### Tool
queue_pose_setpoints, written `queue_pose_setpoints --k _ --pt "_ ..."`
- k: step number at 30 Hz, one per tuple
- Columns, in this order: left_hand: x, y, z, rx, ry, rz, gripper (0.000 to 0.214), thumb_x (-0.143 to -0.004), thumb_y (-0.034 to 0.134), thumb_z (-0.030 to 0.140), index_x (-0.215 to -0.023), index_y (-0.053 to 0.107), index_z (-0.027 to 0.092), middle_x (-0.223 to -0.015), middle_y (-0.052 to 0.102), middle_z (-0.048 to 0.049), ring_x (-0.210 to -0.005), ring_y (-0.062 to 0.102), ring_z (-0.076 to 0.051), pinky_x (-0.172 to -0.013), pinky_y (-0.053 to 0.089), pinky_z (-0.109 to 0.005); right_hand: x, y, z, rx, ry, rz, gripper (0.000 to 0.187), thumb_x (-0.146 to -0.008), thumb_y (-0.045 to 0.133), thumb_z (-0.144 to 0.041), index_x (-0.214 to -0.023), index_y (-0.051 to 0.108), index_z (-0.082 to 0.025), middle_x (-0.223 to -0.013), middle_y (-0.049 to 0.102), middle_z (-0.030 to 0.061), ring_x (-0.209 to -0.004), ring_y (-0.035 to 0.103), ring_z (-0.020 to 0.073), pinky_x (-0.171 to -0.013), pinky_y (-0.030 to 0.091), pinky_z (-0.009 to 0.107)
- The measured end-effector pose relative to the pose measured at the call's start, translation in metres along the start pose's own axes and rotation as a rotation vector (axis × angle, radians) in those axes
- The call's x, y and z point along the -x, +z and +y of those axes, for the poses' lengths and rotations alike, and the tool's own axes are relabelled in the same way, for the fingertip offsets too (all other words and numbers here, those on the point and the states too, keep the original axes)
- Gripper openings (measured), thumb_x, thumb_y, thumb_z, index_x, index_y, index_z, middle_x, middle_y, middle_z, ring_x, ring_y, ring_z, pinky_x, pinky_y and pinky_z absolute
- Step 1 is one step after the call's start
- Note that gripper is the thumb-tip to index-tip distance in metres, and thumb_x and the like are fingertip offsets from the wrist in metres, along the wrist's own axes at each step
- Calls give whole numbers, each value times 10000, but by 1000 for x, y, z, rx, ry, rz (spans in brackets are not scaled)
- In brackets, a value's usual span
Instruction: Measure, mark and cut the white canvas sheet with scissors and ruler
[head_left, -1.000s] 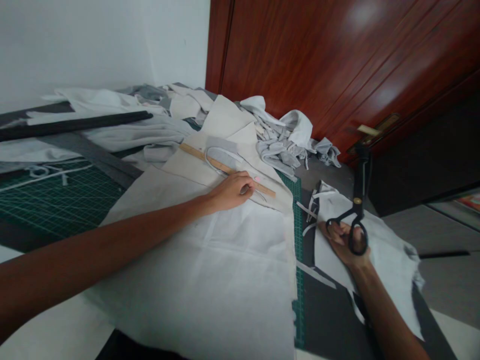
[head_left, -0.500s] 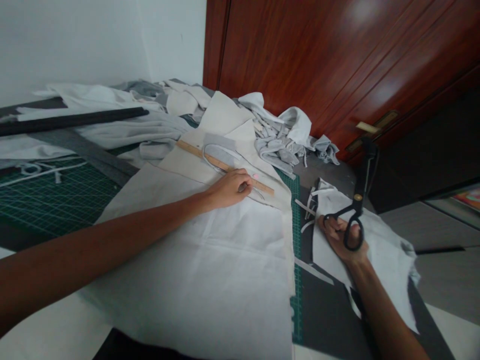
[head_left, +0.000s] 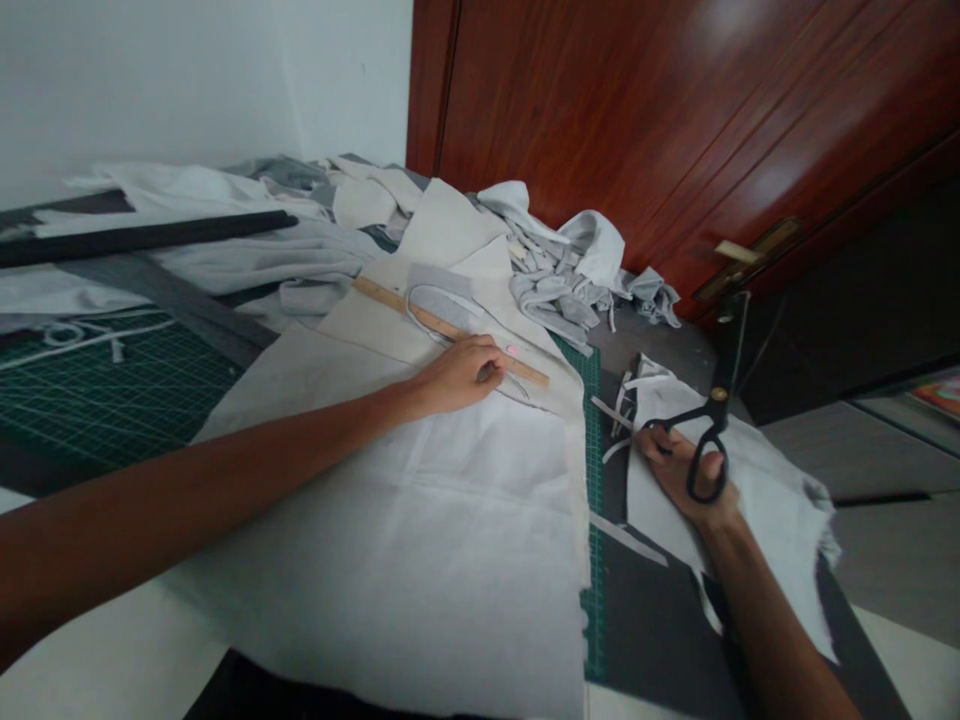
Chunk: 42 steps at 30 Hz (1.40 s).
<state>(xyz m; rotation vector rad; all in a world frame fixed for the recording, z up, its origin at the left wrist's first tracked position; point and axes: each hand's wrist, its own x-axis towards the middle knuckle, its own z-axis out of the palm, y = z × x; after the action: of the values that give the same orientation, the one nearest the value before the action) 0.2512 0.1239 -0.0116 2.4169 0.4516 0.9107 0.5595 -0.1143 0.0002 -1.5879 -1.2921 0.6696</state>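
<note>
My right hand [head_left: 686, 475] holds a pair of black-handled scissors [head_left: 720, 400], fingers through the handle loops. The blades point up and away, above the table, and look close together. Below that hand lies a white piece of fabric [head_left: 780, 520]. My left hand [head_left: 469, 372] is closed, its fingers curled against the thumb, over a wooden ruler [head_left: 382, 295]. Whatever the fingers may hold is hidden. The ruler lies across cream fabric pieces [head_left: 450, 235] on a large white cloth [head_left: 450, 560]. A thin looped cord [head_left: 420, 318] and a pink spot [head_left: 513, 350] are close to this hand.
Grey and white fabric scraps [head_left: 562, 270] lie heaped at the back by a reddish wooden door [head_left: 585, 100]. A green cutting mat [head_left: 97, 400] shows at left, with a black rod-like bar [head_left: 150, 238] behind it. Narrow cut strips [head_left: 630, 540] lie on the dark tabletop [head_left: 637, 610].
The scissors' blades have swung slightly, and my right hand has turned a little around the handles. My left hand stays in place on the ruler.
</note>
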Motion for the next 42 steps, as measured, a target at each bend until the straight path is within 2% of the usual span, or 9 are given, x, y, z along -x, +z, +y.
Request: queue_pose_setpoints --k 7,12,20,22,27,31,33,38,42 --pt "1 0 -1 -36 16 -5 143 -916 537 188 -794 611 182 -860 613 -38 -815 593 -183 -800 456 -315 -1 9 -2 -87 -21 -49 753 -656 357 -1026 -767 431 -285 -737 374 15 -672 367 235 -671 412 447" --pt "1 0 -1 -38 19 -11 142 -919 531 183 -802 610 186 -866 615 -35 -833 596 -185 -805 451 -312 -1 11 -7 -104 -22 -72 753 -643 414 -1026 -757 435 -283 -723 366 0 -660 339 222 -670 360 424" --pt "1 2 -4 -57 27 -5 144 -918 543 191 -793 616 185 -871 623 -40 -838 604 -191 -815 447 -317 -4 12 -8 -66 -9 -103 772 -632 372 -1044 -734 431 -281 -667 343 -10 -632 309 215 -650 319 411" --pt "1 2 -4 -52 36 4 147 -918 541 191 -792 618 184 -867 623 -41 -826 601 -191 -800 443 -316 -4 13 -7 -89 -13 -93 749 -647 422 -1023 -702 437 -276 -657 328 -14 -631 291 207 -646 304 399" --pt "1 2 -5 -62 53 -6 141 -912 545 185 -790 617 183 -860 627 -42 -830 606 -190 -789 447 -310 -3 15 -3 -335 -37 -20 669 -638 643 -913 -651 489 -262 -632 314 -23 -627 285 191 -666 324 382" --pt "1 1 -5 -63 52 -20 136 -915 537 184 -818 631 181 -889 638 -49 -853 623 -192 -805 462 -315 -3 10 -3 -560 11 16 641 -603 708 -880 -675 535 -268 -600 274 -34 -671 357 215 -719 378 389" --pt "1 1 -5 -66 52 -24 139 -916 531 180 -825 636 182 -897 641 -50 -857 628 -193 -813 468 -319 -4 7 -4 -598 21 35 582 -646 737 -812 -663 539 -265 -597 272 -37 -657 350 205 -717 389 383" --pt "1 1 -5 -98 71 -31 141 -911 529 177 -823 639 179 -885 649 -54 -870 638 -205 -835 470 -336 -6 5 2 -501 27 8 441 -751 775 -575 -606 528 -239 -617 359 -30 -588 281 157 -616 342 340" --pt "1 2 -6 -107 69 -36 142 -916 531 183 -834 647 179 -895 658 -56 -889 642 -209 -855 469 -343 -4 6 7 -230 24 -153 416 -745 800 -549 -636 558 -228 -637 441 -11 -615 352 165 -583 302 322"
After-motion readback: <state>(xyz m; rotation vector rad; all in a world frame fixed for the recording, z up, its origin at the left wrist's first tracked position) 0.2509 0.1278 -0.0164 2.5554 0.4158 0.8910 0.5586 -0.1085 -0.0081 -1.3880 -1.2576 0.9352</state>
